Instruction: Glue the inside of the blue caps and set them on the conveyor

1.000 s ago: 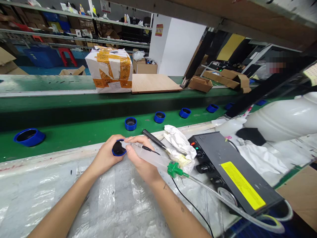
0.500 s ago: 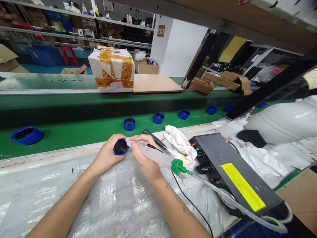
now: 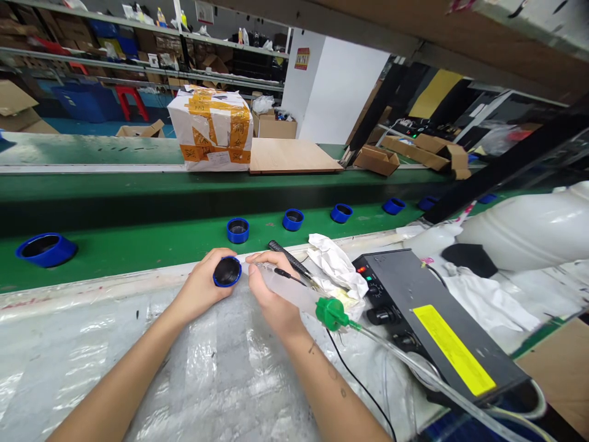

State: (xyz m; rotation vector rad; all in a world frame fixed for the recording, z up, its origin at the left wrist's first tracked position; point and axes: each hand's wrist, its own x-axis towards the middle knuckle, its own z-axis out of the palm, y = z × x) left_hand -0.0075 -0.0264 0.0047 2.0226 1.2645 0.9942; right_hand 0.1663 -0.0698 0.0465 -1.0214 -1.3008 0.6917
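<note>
My left hand is closed around a blue ring-shaped cup with a black inside, its opening tilted up toward me. In my right hand is a translucent glue dispensing syringe, held like a pen. A green adapter caps its rear end and joins a clear hose. The syringe's tip points at the cup's right rim, with a small gap between them. Several similar blue cups, among them one blue cup just beyond my hands, sit on the green belt.
A grey dispenser box with lit indicators stands at my right. Near it lie crumpled white tissue and a black-handled tool. A taped carton and a wooden board rest on the ledge behind the belt. Plastic film covers the worktable.
The syringe tip has drawn back to the right, away from the cup's rim. My left hand still holds the cup, now turned slightly. Belt cups have shifted a little to the left in view.
</note>
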